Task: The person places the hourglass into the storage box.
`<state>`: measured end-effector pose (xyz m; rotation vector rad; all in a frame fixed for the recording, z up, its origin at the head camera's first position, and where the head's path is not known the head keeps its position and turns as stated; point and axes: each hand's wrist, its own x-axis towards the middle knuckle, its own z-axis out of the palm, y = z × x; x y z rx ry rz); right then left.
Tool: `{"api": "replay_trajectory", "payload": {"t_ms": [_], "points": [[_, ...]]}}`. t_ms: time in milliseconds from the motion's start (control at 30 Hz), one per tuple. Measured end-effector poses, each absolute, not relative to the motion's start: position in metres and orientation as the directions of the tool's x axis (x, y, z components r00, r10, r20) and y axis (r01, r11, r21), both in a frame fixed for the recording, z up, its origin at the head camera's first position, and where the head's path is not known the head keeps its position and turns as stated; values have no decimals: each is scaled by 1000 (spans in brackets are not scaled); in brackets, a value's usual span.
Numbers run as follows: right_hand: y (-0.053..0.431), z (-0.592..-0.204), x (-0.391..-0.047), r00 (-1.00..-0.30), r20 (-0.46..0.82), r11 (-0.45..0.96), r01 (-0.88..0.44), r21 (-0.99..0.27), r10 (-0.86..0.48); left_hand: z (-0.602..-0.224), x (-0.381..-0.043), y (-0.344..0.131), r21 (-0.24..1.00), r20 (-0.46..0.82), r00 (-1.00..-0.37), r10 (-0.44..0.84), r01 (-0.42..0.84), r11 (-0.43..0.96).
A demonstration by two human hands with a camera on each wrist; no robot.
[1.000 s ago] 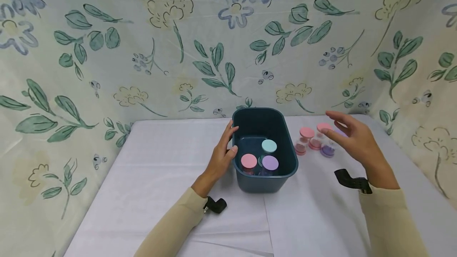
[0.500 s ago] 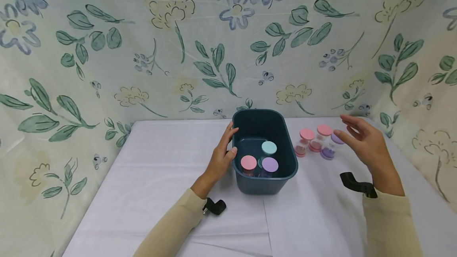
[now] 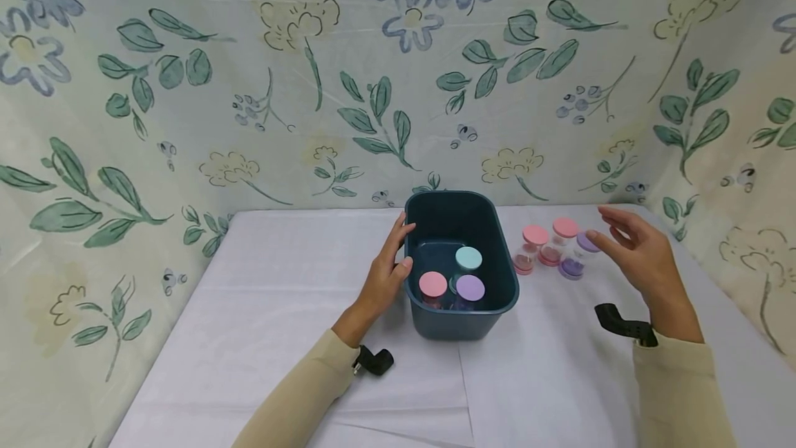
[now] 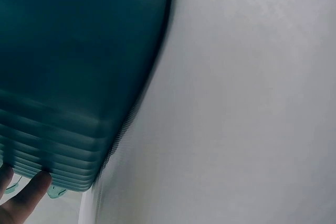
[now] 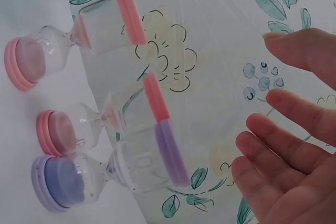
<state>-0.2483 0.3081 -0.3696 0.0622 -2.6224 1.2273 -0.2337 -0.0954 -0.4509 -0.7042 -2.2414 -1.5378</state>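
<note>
Head view: The left hand is lying along the left side of a dark blue bin, its fingers and thumb spreading apart and touching the rim and wall. The right hand is hovering at the right, well apart from the left one, thumb and fingers parting, fingers gently bending, palm free. Standing inside the bin, toward its near end: one pink hourglass, one purple hourglass, one light blue hourglass. Standing on the white table, between bin and right hand: a nearer pink hourglass, a farther pink hourglass, a second purple hourglass, this last one sitting closest to the right hand.

Left wrist view: Two fingertips are showing at the ribbed part of the bin wall; the rest of the hand is falling outside the frame.

Right wrist view: The right hand is staying clear of all three table hourglasses, its thumb and fingers separating; coloured sand is filling much of their lower bulbs
</note>
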Motion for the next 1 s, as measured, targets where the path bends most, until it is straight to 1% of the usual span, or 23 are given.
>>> {"api": "replay_trajectory", "payload": {"t_ms": [233, 467, 700, 1000], "points": [[317, -381, -251, -979, 177, 652, -72, -754, 97, -450, -233, -96, 775, 517, -830, 212, 558, 296], [323, -393, -257, -982, 175, 636, -87, -766, 76, -449, -232, -96, 772, 523, -826, 212, 564, 294], [326, -401, -262, -988, 138, 613, -64, -788, 74, -449, -233, -96, 773, 519, -828, 212, 561, 296], [325, -410, -264, -991, 120, 606, -60, -794, 58, -450, -234, -96, 772, 522, -824, 217, 566, 290]]}}
